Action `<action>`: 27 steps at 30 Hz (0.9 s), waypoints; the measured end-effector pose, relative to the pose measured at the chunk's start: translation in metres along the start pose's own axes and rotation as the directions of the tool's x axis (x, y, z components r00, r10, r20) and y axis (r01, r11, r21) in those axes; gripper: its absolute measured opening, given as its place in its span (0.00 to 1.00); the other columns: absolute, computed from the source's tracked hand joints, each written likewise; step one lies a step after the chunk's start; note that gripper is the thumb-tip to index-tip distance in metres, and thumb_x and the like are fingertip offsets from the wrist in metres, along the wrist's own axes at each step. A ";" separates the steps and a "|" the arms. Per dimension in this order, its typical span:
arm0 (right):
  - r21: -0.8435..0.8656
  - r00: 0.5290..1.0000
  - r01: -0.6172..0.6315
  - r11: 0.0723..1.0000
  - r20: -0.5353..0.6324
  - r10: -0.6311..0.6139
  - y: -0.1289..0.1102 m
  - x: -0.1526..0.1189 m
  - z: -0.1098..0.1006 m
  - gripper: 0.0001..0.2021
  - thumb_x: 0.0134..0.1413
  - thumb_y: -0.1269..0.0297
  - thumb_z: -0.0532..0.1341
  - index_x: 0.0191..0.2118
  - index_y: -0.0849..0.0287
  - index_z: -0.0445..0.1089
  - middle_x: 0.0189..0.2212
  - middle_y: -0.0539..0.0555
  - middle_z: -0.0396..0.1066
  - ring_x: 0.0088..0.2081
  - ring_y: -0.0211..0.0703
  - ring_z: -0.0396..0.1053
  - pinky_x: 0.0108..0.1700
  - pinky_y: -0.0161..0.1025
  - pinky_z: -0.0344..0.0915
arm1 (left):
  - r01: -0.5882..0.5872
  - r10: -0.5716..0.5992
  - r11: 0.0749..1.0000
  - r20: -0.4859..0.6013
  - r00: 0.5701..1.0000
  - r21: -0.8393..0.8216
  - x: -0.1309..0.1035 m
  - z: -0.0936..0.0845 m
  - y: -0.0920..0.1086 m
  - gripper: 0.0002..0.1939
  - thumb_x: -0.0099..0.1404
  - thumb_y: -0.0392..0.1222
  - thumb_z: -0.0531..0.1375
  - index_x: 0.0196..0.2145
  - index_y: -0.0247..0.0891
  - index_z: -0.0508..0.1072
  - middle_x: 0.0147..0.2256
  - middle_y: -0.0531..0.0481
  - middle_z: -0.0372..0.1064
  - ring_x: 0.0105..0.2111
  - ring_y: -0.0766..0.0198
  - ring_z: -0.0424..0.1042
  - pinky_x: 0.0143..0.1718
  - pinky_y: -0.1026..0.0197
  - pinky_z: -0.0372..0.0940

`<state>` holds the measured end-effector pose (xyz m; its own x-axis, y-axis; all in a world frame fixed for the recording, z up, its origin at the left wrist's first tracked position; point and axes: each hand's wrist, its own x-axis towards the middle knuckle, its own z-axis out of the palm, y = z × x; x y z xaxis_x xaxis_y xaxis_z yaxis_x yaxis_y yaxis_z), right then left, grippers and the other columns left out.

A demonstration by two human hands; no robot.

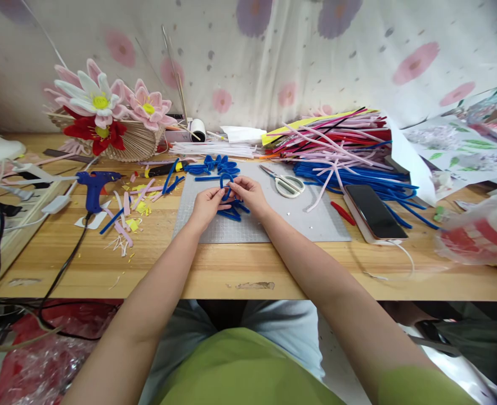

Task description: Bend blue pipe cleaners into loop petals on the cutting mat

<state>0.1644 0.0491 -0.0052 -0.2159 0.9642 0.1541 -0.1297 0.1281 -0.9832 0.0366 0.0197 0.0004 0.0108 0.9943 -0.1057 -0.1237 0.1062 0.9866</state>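
Between my two hands is a blue pipe cleaner [224, 179], bent into a loop. My left hand [208, 206] pinches its lower left side, and my right hand [250, 195] grips it from the right, fingertips close to the left ones. Below the fingers, more blue pipe cleaner pieces [233, 214] lie on the grey cutting mat [273, 232]; whether they join the loop I cannot tell. Just beyond the hands sit shaped blue pipe cleaner petals [218, 163]. Scissors with pale handles [289, 184] rest on the mat to the right.
A blue glue gun [94, 188] stands at left among pink and yellow scraps [140, 207]. Pipe cleaner flowers [100, 102] fill the back left. Bundled blue pipe cleaners [353, 179] and a phone [375, 211] lie right, near a plastic cup [480, 228]. A power strip [14, 230] borders the left.
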 end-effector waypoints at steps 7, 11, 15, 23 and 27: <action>0.020 1.000 -0.013 1.000 0.008 0.013 0.006 0.003 -0.001 0.17 0.38 0.51 0.64 0.27 0.59 0.64 0.17 0.45 0.64 0.21 0.31 0.60 0.25 0.31 0.57 | 0.042 -0.039 0.999 0.114 0.993 -0.018 -0.002 -0.001 -0.001 0.06 0.58 0.33 0.58 0.34 0.31 0.73 0.34 0.47 0.74 0.35 0.63 0.75 0.37 0.60 0.71; 0.021 1.000 -0.023 1.000 0.014 0.023 0.010 0.005 -0.003 0.16 0.38 0.52 0.64 0.27 0.59 0.63 0.17 0.44 0.64 0.19 0.30 0.58 0.23 0.31 0.55 | 0.057 -0.055 0.998 0.160 0.986 -0.006 -0.001 -0.002 -0.004 0.07 0.57 0.32 0.60 0.34 0.31 0.74 0.34 0.47 0.74 0.35 0.62 0.75 0.36 0.60 0.70; -0.014 1.000 -0.022 1.000 0.013 0.022 0.012 0.005 -0.004 0.15 0.38 0.54 0.63 0.26 0.60 0.63 0.16 0.43 0.61 0.20 0.29 0.56 0.23 0.31 0.53 | 0.088 -0.092 0.996 0.191 0.977 0.029 -0.002 0.000 -0.003 0.07 0.58 0.30 0.57 0.34 0.30 0.73 0.32 0.46 0.74 0.33 0.63 0.75 0.35 0.60 0.71; -0.056 0.999 0.042 0.998 0.019 -0.041 0.012 0.005 -0.005 0.13 0.38 0.56 0.63 0.24 0.61 0.64 0.20 0.45 0.62 0.24 0.30 0.57 0.28 0.31 0.54 | 0.130 -0.127 0.991 0.160 0.979 -0.009 -0.005 0.003 0.000 0.07 0.59 0.28 0.56 0.35 0.29 0.72 0.28 0.47 0.74 0.31 0.63 0.75 0.34 0.60 0.71; -0.052 1.000 0.000 0.999 0.024 0.001 0.011 0.004 -0.004 0.14 0.37 0.54 0.64 0.24 0.61 0.64 0.20 0.44 0.61 0.23 0.29 0.55 0.26 0.31 0.53 | 0.149 -0.145 0.989 0.142 0.979 -0.018 -0.005 0.004 -0.001 0.06 0.59 0.28 0.56 0.33 0.28 0.72 0.27 0.45 0.74 0.30 0.63 0.75 0.34 0.60 0.71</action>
<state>0.1661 0.0550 -0.0162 -0.2394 0.9584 0.1552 -0.0793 0.1400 -0.9870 0.0402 0.0146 0.0008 0.1691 0.9586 -0.2290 -0.1381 0.2531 0.9575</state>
